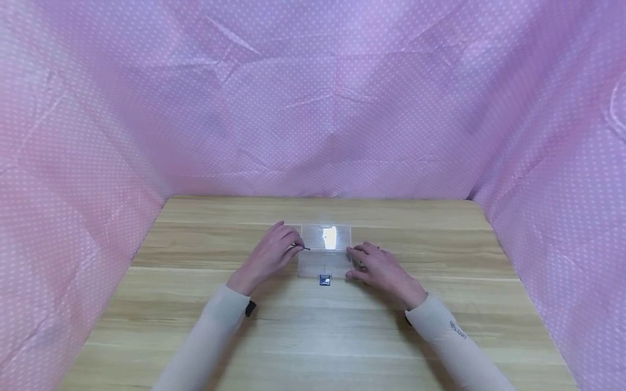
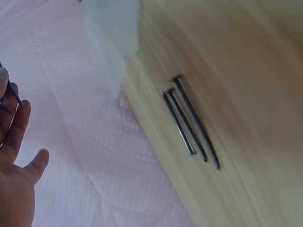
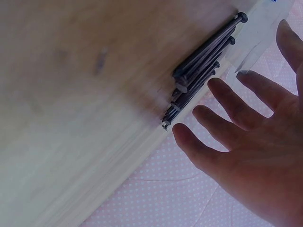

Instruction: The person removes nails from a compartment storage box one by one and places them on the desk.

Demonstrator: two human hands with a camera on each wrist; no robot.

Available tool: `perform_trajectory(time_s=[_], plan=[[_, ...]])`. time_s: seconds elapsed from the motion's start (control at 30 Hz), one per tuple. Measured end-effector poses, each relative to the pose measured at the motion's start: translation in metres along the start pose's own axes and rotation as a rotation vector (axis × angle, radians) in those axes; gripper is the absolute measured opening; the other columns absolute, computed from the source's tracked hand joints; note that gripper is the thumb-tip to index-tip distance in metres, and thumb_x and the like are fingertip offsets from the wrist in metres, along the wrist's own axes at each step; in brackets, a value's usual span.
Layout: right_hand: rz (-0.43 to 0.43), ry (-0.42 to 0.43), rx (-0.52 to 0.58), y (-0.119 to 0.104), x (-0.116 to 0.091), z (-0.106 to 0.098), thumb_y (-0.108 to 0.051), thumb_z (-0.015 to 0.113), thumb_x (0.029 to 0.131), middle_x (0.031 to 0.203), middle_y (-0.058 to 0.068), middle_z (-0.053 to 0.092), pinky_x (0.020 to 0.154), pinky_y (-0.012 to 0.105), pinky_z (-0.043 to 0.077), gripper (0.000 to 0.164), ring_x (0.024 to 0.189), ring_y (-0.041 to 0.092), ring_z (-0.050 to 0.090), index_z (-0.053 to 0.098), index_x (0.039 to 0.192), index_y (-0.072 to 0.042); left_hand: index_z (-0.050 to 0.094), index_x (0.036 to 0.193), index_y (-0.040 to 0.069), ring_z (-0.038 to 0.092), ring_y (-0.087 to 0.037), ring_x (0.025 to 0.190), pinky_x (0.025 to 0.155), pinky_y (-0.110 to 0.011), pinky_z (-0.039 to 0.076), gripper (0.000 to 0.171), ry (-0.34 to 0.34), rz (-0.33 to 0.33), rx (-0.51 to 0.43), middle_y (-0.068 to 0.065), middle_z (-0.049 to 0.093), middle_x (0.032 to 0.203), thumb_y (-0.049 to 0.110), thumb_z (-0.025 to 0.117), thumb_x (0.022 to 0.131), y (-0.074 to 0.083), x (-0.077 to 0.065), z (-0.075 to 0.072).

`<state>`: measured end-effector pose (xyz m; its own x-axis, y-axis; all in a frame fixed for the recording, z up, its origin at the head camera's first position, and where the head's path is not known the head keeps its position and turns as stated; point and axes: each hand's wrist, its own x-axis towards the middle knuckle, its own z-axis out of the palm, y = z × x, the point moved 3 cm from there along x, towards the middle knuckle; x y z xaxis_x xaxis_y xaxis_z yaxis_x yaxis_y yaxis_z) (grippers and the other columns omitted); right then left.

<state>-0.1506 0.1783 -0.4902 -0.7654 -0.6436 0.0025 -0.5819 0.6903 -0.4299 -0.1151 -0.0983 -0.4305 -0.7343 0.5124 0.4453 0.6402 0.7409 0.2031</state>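
Note:
A clear plastic box [image 1: 313, 264] with its lid [image 1: 312, 237] tipped back stands on the table in the head view. Over its left side, my left hand [image 1: 273, 252] pinches a dark nail [image 1: 307, 248] between thumb and fingers. The left wrist view shows part of that nail [image 2: 15, 93] at the fingertips, at the frame's edge. My right hand [image 1: 383, 271] is at the box's right side, its fingertips at the wall. In the right wrist view its fingers [image 3: 222, 127] are spread and fairly straight, holding nothing.
Three loose nails [image 2: 196, 120] lie side by side on the wooden table [image 1: 313, 336] in the left wrist view. Several thicker nails [image 3: 208, 47] lie piled near the right hand. A small blue piece [image 1: 325, 280] is at the box's front. Pink dotted cloth [image 1: 313, 108] surrounds the table.

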Motion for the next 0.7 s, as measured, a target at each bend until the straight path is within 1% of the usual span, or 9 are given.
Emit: perform_trajectory(time_s=[0.27,0.4,0.53,0.7], plan=[[-0.026,0.007,-0.015,0.000,0.001,-0.001,-0.048,0.071,0.097,0.145,0.016,0.057,0.108,0.066,0.042,0.067,0.136,0.040,0.050,0.056,0.149,-0.010,0.070,0.096,0.007,0.063,-0.026,0.104,0.118,-0.058,0.036,0.010,0.039,0.020,-0.002,-0.005,0.068,0.101,0.005,0.078,0.090,-0.006,-0.019,-0.010],[-0.037,0.013,-0.020,0.001,0.001,-0.001,-0.048,0.071,0.096,0.145,0.015,0.057,0.108,0.066,0.042,0.068,0.137,0.039,0.050,0.055,0.150,-0.010,0.070,0.096,0.006,0.064,-0.026,0.105,0.118,-0.058,0.035,0.011,0.047,0.006,-0.001,-0.006,0.069,0.102,0.005,0.078,0.090,-0.010,-0.028,-0.016],[-0.033,0.006,-0.016,0.002,0.002,-0.001,-0.048,0.072,0.096,0.145,0.014,0.058,0.107,0.066,0.043,0.068,0.136,0.038,0.051,0.055,0.150,-0.011,0.070,0.096,0.007,0.064,-0.027,0.105,0.117,-0.058,0.036,0.010,0.036,-0.016,0.020,-0.006,0.069,0.104,0.006,0.078,0.090,-0.013,-0.038,-0.021],[-0.031,0.001,-0.010,0.001,0.001,-0.001,-0.048,0.072,0.096,0.145,0.013,0.058,0.106,0.065,0.043,0.068,0.134,0.037,0.052,0.055,0.150,-0.011,0.071,0.098,0.007,0.065,-0.027,0.105,0.117,-0.059,0.036,0.011,0.030,-0.039,0.022,-0.006,0.070,0.103,0.005,0.078,0.090,-0.016,-0.049,-0.025]])
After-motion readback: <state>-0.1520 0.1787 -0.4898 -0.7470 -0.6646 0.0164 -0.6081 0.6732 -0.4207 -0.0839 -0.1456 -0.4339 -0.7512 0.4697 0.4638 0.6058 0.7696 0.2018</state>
